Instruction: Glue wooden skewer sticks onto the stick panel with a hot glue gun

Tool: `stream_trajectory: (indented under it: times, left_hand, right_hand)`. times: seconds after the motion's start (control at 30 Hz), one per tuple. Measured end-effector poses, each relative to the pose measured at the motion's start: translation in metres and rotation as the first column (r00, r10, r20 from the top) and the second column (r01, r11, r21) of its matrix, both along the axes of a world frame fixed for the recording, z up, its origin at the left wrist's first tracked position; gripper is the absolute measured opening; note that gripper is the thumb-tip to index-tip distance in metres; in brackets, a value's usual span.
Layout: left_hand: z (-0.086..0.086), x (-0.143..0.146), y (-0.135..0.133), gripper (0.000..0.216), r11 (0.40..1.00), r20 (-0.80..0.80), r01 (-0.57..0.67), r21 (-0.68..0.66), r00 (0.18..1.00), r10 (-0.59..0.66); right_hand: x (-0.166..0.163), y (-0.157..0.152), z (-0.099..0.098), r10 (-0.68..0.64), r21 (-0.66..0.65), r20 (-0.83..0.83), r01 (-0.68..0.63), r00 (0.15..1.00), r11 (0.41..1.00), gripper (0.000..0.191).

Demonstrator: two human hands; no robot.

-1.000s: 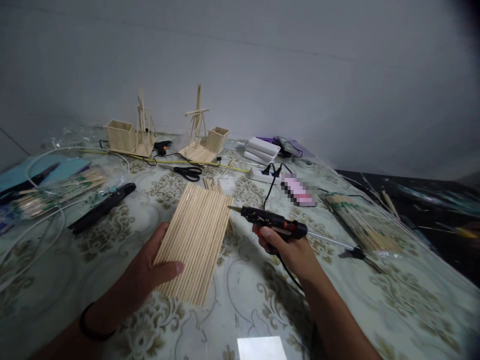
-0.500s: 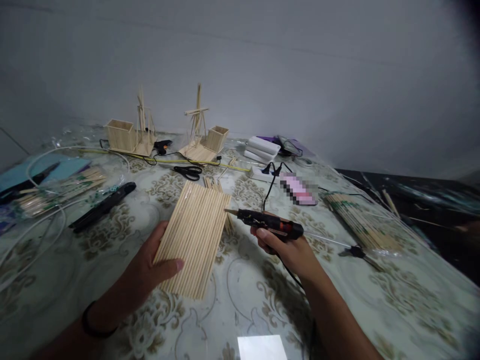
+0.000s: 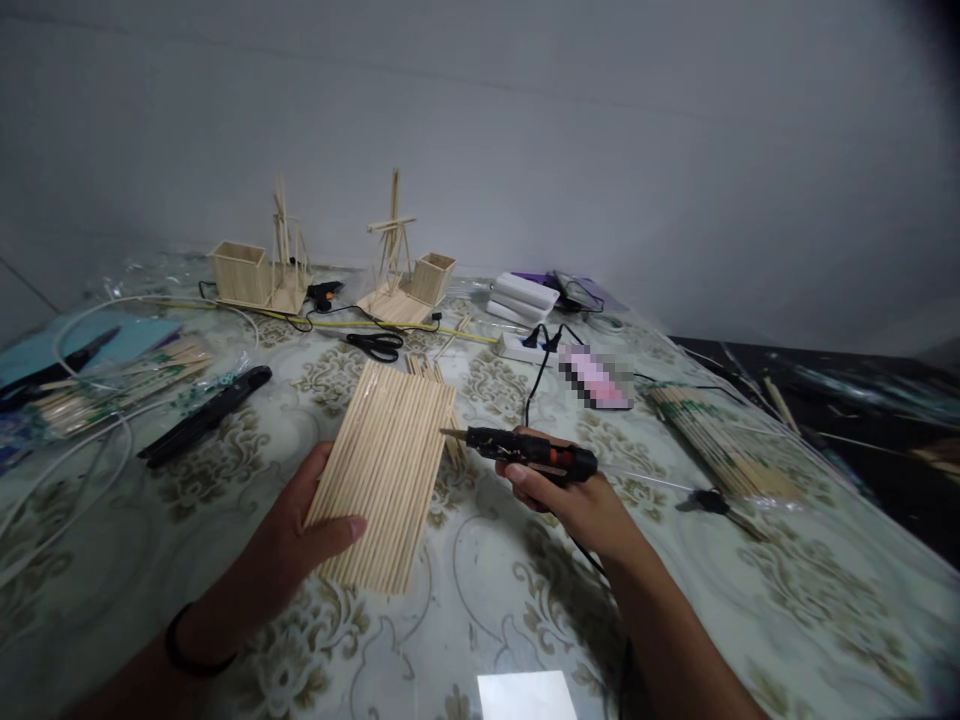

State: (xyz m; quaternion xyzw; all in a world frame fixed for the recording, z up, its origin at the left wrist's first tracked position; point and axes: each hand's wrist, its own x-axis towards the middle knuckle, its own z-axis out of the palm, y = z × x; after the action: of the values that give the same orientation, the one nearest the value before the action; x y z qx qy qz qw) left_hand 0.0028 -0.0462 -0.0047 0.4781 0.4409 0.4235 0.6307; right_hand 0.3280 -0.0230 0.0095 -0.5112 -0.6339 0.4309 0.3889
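Note:
My left hand (image 3: 311, 530) grips the left side of a flat panel of wooden sticks (image 3: 386, 475), thumb on top and fingers hidden beneath. The panel is held tilted above the tablecloth. In my right hand (image 3: 551, 490) is a black glue gun (image 3: 532, 452), its fingers wrapped round the handle. The gun's nozzle points left and meets the panel's right edge in view; whether it touches I cannot tell. A clear glue stick (image 3: 649, 477) sticks out of the gun's back. Loose wooden sticks (image 3: 454, 445) lie partly hidden behind the panel.
Two stick models with boxes (image 3: 240, 275), (image 3: 433, 278) stand by the wall. Black scissors (image 3: 375, 346), a power strip (image 3: 521, 348) with cords and a pink blurred phone (image 3: 596, 378) lie ahead. Bundled sticks (image 3: 724, 445) lie right, a black long tool (image 3: 206, 415) left.
The glue gun's nozzle has slid slightly down and left along the panel's right edge, with my right hand following. My left hand still holds the panel, almost unmoved.

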Motion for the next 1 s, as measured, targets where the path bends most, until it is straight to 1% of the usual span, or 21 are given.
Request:
stream_trajectory:
  times: [0.3, 0.47, 0.7, 0.9, 1.0]
  left_hand:
    - [0.001, 0.001, 0.0, 0.054, 1.0, 0.035, 0.019, -0.017, 0.999, -0.018]
    - [0.001, 0.002, 0.0, 0.055, 1.0, 0.054, 0.018, -0.018, 0.998, -0.017]
    - [0.011, 0.007, -0.001, 0.052, 0.998, 0.057, -0.046, -0.032, 0.997, 0.048]
    - [0.01, 0.007, 0.0, 0.051, 0.999, 0.071, -0.043, -0.031, 0.996, 0.045]
    - [0.012, 0.008, 0.0, 0.05, 0.998, 0.07, -0.042, -0.047, 0.997, 0.045]
  right_hand:
    - [0.0, 0.0, 0.003, 0.08, 0.007, -0.012, -0.08, 0.997, 0.997, 0.043]
    - [0.001, 0.001, 0.001, 0.097, -0.004, -0.025, -0.097, 0.995, 0.995, 0.044]
    - [-0.001, -0.001, 0.003, 0.109, -0.009, 0.009, -0.109, 0.994, 0.994, 0.043]
    - [-0.004, -0.002, 0.01, 0.149, 0.011, 0.046, -0.149, 0.988, 0.989, 0.041]
    - [-0.005, -0.001, 0.013, 0.176, 0.043, 0.07, -0.18, 0.982, 0.983, 0.044]
